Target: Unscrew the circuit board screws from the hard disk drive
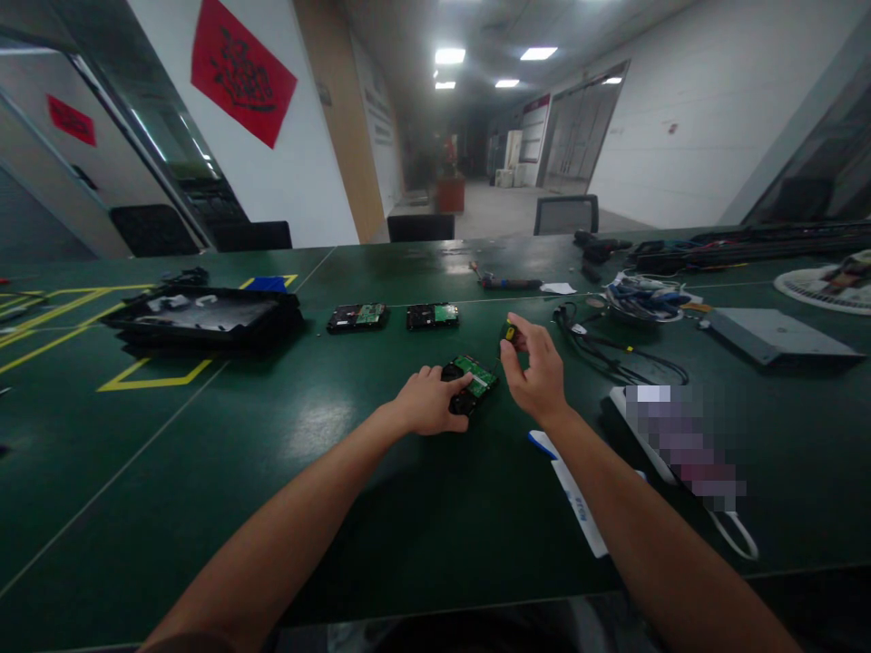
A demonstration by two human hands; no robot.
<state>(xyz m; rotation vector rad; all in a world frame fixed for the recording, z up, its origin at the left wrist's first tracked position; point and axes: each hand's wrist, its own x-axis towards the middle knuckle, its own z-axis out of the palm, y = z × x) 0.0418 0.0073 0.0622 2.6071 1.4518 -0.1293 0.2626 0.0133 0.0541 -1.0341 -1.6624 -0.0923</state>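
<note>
On the green tabletop (327,508), a hard drive (479,383) lies with its green circuit board facing up. My left hand (430,402) grips it from the left, index finger over the board and thumb at the near edge. Closed around the black-and-yellow handle of a screwdriver (509,334) is my right hand (537,370), just right of the drive. The thin shaft points down towards the drive's right corner; whether its tip touches a screw is too small to tell. Two more hard drives, one to the left (357,316) and one nearer the middle (433,315), lie beyond my hands.
A black tray (204,313) stands at the left. Black cables (612,358), a bundle of wires (643,297) and a grey metal box (779,334) sit to the right. Under my right forearm lies a white-and-blue strip (577,503), beside a partly blurred white object (643,440).
</note>
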